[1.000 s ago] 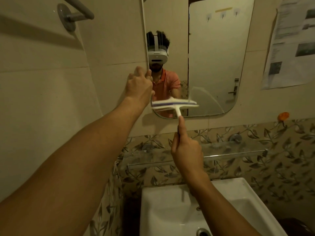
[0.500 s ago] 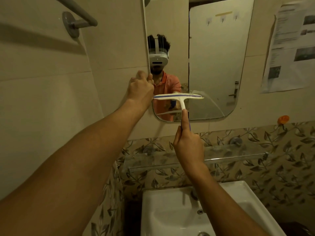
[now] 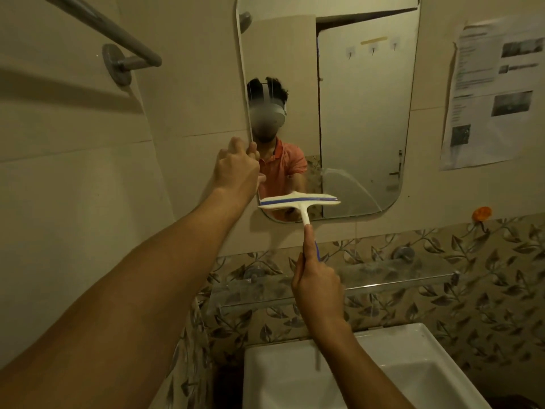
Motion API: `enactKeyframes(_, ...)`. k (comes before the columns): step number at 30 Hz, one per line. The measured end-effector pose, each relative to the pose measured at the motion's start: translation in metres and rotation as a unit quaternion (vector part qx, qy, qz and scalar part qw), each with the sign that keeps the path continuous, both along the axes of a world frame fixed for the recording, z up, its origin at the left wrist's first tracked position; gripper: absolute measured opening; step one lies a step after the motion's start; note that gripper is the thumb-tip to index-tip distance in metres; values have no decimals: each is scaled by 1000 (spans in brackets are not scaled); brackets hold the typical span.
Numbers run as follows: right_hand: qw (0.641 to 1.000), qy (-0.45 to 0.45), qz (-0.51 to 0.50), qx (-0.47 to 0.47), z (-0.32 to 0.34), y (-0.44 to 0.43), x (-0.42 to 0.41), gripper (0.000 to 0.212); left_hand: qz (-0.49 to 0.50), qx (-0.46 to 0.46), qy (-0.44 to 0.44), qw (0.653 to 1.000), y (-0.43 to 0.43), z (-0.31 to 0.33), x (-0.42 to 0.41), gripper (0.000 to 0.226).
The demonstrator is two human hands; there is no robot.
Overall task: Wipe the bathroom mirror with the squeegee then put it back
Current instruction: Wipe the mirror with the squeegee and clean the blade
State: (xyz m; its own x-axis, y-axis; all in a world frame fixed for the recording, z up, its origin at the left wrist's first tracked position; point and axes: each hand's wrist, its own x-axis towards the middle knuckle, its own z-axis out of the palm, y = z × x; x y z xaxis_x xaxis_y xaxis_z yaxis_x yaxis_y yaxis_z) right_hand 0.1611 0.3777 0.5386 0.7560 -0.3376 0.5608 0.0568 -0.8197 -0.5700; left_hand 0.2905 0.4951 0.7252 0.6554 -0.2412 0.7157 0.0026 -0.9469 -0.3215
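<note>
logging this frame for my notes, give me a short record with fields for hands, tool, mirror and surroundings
left hand: grips the mirror by its left edge
right hand: holds the squeegee by its handle
blade: roughly level, at the mirror's lower left
glass: curved wipe mark low down
below: glass shelf, white sink
walls: towel bar left, paper sheet right

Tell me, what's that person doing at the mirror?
A person is wiping the bathroom mirror. Their right hand holds the squeegee by its handle, with the blade level across the mirror's lower left corner. Their left hand grips the mirror's left edge. A streaky patch shows on the glass just right of the blade.
</note>
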Motion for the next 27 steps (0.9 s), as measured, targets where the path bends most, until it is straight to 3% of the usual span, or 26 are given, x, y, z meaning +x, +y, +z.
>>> enactKeyframes(8,998,50,19,15,-35,1,-6,73,4,-2,10,1000,-5,2,-6,78)
enactKeyframes(14,998,24,36,45,-33,-14,-12,72,14,5,15,1000,-5,2,-13,77)
enactKeyframes(18,995,60,41,70,-35,-36,-25,70,17,33,16,999,-5,5,-18,75)
enactKeyframes(27,997,-39,40,61,50,-78,-32,69,14,12,30,999,-6,7,-20,75)
